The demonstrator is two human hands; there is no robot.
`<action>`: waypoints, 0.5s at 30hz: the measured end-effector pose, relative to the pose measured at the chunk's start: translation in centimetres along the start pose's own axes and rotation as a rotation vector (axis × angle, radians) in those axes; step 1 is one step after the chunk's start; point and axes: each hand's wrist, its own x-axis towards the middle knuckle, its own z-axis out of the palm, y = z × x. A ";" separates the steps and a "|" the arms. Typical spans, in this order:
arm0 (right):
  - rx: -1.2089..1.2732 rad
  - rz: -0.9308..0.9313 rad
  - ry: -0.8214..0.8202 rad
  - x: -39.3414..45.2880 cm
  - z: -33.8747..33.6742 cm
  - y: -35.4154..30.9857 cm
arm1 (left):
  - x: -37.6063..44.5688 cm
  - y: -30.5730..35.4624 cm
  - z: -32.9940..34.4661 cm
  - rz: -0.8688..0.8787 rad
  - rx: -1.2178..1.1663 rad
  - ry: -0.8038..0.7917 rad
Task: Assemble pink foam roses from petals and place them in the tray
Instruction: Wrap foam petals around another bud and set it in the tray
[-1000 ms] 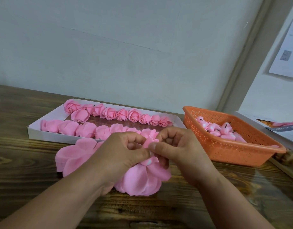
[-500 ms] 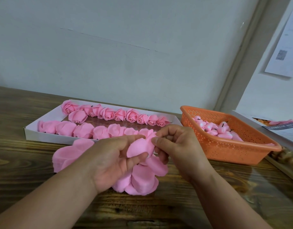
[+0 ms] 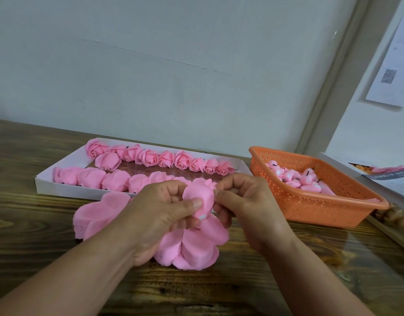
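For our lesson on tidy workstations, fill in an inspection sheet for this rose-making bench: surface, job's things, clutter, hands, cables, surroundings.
Surface: dark wooden table, grain visible.
Job's things: white tray with two rows of pink roses; orange basket holding small pink buds; stack of pink petals in front of the tray; half-made rose with loose petals hanging below it.
Clutter: printed papers at the right edge of the table.
Hands: left hand and right hand both pinch the half-made rose above the table.
Cables: nothing seen.
Surroundings: plain pale wall; paper sheet with a printed code stuck up on the right.
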 end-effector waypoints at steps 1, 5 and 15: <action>-0.013 -0.002 -0.012 0.0 0.0 0.0 | -0.1 0.1 0.0 0.017 0.021 -0.002; -0.037 -0.012 -0.063 -0.2 0.0 -0.4 | -0.2 0.3 -0.1 0.047 0.072 -0.018; -0.088 -0.004 0.010 -0.4 0.9 -0.5 | -0.1 0.0 0.6 0.081 0.114 0.212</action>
